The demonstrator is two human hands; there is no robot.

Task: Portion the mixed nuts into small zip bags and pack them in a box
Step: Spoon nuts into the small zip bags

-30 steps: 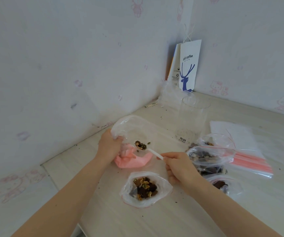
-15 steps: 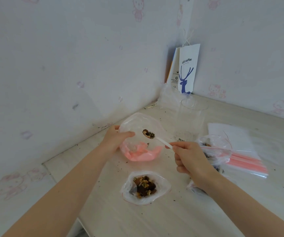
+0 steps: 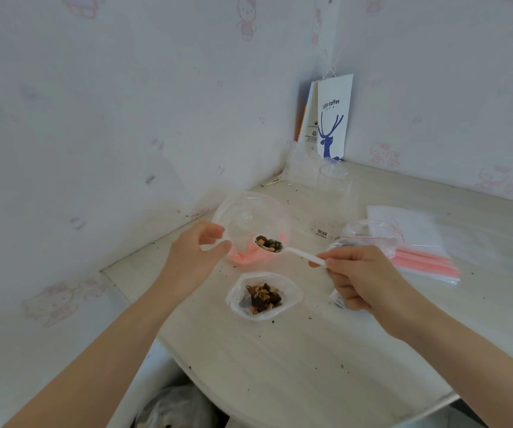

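My left hand (image 3: 198,253) pinches the rim of a small clear zip bag (image 3: 250,222) and holds its mouth open above the table; a pink glow shows at the bag's bottom. My right hand (image 3: 361,278) grips the handle of a white plastic spoon (image 3: 298,252). The spoon's bowl, loaded with mixed nuts (image 3: 268,243), hovers at the open mouth of that bag. Another zip bag with nuts in it (image 3: 262,296) lies open on the table between my hands. More bags of nuts (image 3: 366,234) sit behind my right hand, partly hidden.
A stack of unused zip bags with pink strips (image 3: 418,242) lies at the right. A clear plastic cup (image 3: 337,193) and a white coffee paper bag (image 3: 332,118) stand in the wall corner. Crumbs dot the pale table (image 3: 279,366). Its curved front edge runs below.
My left hand lifted the bag's mouth and spread it open. The spoon with nuts moved up and right to that mouth. The view tilted down a little.
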